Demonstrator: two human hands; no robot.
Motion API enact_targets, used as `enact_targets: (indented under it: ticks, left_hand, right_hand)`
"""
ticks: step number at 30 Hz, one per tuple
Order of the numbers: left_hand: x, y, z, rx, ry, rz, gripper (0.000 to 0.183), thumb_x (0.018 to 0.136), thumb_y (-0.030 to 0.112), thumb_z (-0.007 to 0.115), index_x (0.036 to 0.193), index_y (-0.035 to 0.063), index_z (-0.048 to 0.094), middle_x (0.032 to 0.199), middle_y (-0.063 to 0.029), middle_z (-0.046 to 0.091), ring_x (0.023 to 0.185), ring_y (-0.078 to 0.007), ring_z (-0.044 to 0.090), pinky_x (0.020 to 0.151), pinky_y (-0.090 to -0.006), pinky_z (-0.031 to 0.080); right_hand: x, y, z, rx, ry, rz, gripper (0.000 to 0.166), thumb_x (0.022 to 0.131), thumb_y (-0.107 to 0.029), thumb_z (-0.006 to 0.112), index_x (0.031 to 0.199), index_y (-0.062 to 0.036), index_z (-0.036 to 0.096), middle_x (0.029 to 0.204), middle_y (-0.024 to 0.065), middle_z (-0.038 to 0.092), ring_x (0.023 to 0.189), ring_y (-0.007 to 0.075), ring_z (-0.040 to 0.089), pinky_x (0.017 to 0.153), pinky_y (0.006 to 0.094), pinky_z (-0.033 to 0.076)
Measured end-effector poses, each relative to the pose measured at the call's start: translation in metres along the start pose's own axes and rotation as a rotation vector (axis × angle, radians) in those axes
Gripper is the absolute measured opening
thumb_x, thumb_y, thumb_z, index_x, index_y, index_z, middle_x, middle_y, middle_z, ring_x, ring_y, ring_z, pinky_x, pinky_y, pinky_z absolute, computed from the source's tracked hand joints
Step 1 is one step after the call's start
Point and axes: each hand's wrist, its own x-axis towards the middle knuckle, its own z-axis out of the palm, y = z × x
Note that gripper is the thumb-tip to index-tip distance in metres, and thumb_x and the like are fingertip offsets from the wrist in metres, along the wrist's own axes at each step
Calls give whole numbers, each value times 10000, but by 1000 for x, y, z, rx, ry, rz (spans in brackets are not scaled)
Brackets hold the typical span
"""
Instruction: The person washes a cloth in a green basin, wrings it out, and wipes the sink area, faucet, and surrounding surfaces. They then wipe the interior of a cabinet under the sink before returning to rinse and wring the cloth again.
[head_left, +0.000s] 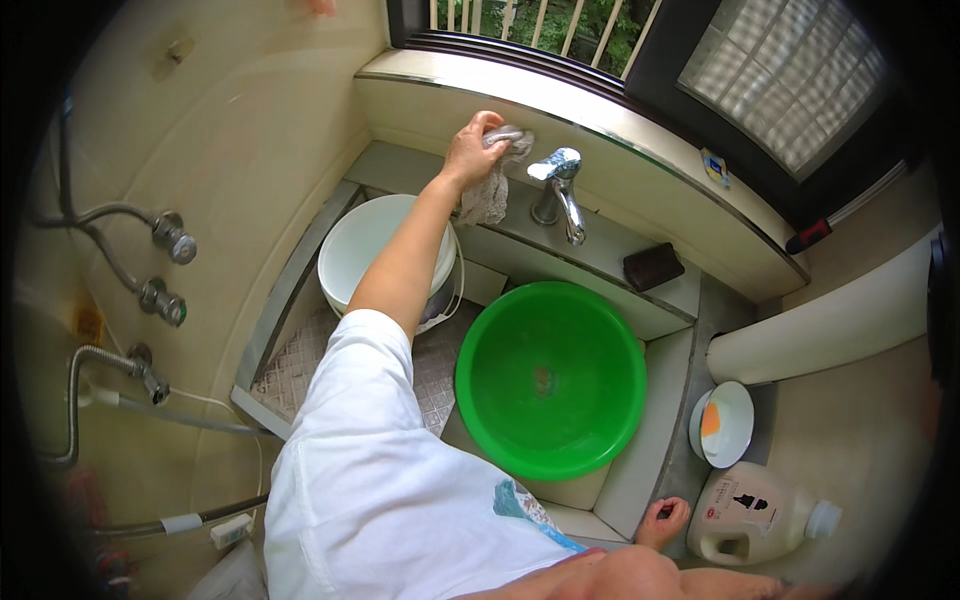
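Note:
My left hand (471, 154) grips a wet-looking, greyish rag (486, 193), which hangs down over the ledge behind the sink. Just right of it stands a chrome single-lever faucet (556, 187). My left forearm passes over a white plastic bucket (367, 240) with a wire handle and hides part of it. Below the faucet sits a green plastic basin (551, 390) with a little water at its bottom. At the lower right, my right hand (663, 523) is loosely curled by the sink's edge, with nothing visible in it.
A dark soap-like block (652, 266) lies on the ledge. Along the right stand a white pipe (817, 322), an enamel bowl (739, 420) holding something orange, and a detergent jug (742, 517). Valves (174, 236) and hoses project from the left wall. A window sill (502, 75) runs behind.

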Motion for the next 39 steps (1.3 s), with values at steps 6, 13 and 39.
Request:
enact_targets:
  ticks: [6, 13, 39]
  left_hand:
    - [-12, -7, 41, 552, -287, 202, 332, 762, 84, 575, 1091, 51, 576, 1061, -49, 599, 1023, -179, 523, 887, -303, 406]
    - [12, -15, 63, -707, -647, -392, 351, 841, 283, 575, 1120, 71, 588, 1042, -38, 610, 948, -145, 539, 863, -297, 417]
    - [20, -79, -55, 319, -849, -30, 682, 581, -82, 519, 1216, 167, 524, 1252, -94, 502, 1140, -248, 475, 963, -308, 377]
  right_hand:
    - [-3, 1, 0, -22, 7, 69, 110, 696, -34, 515, 692, -27, 405, 685, 105, 392, 675, 264, 398, 588, 370, 333]
    - [5, -10, 1, -68, -13, 54, 102, 700, -24, 497, 702, -22, 395, 679, 104, 368, 651, 258, 376, 582, 363, 316]
    - [-5, 15, 3, -94, -38, 11, 126, 717, -69, 475, 693, -18, 362, 677, 95, 344, 624, 241, 365, 548, 351, 301]
